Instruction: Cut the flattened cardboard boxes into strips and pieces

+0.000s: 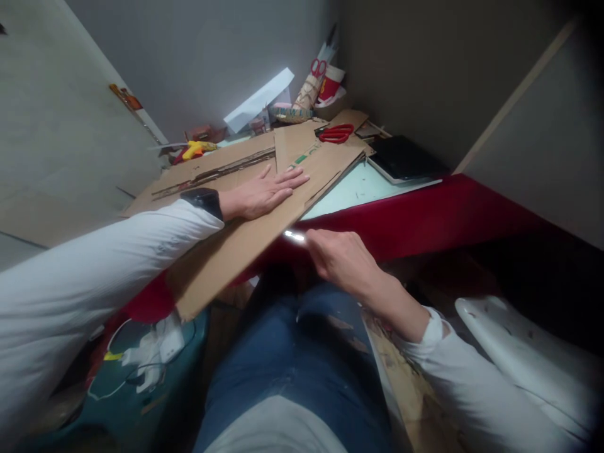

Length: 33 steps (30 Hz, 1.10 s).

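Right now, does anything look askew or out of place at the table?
The cardboard sheet lies slantwise, its near end hanging off the red table edge. The left hand presses it flat; the right hand holds a shiny blade at its edge.

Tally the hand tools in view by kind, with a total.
Red-handled metal scissors: 2, one lying flat, one upright at the back
Yellow plastic glue gun: 1
Shiny metal blade in the right hand: 1
Total: 4
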### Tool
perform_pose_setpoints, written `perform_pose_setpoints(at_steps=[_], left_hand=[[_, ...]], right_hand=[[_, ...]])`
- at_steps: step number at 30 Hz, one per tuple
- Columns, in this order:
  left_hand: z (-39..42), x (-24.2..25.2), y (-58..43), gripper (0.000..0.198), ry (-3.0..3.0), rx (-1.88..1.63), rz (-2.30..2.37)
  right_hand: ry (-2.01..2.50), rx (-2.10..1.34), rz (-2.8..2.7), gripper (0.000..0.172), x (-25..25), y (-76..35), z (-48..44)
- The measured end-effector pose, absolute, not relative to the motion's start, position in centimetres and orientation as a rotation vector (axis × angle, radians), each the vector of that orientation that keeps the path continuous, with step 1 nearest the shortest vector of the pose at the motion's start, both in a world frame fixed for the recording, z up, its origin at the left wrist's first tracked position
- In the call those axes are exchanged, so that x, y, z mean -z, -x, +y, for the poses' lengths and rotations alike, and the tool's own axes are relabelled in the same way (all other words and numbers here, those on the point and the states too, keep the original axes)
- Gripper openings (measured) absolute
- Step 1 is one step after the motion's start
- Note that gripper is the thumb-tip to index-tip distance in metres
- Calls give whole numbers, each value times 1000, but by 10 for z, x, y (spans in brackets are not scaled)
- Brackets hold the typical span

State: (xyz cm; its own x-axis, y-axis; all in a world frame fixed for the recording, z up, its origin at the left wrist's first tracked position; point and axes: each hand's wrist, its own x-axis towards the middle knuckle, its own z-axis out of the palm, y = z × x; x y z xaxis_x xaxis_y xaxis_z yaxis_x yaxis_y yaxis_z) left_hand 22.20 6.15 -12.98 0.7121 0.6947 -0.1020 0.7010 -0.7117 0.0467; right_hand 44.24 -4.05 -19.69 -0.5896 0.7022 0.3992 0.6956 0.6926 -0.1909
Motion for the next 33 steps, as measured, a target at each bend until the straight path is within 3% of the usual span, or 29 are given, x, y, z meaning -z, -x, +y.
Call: perform_pose_setpoints(at_steps=[20, 25, 33], left_hand=[[57, 129, -223, 55, -2840, 117, 1215], [55, 129, -223, 54, -2881, 63, 1277], [46, 126, -232, 53, -2684, -368, 1778]], right_hand=[[1146, -128, -2433, 28, 204, -453, -64], [1190, -362, -2324, 25, 213, -465, -73], [1185, -898, -1863, 27, 222, -464, -79]])
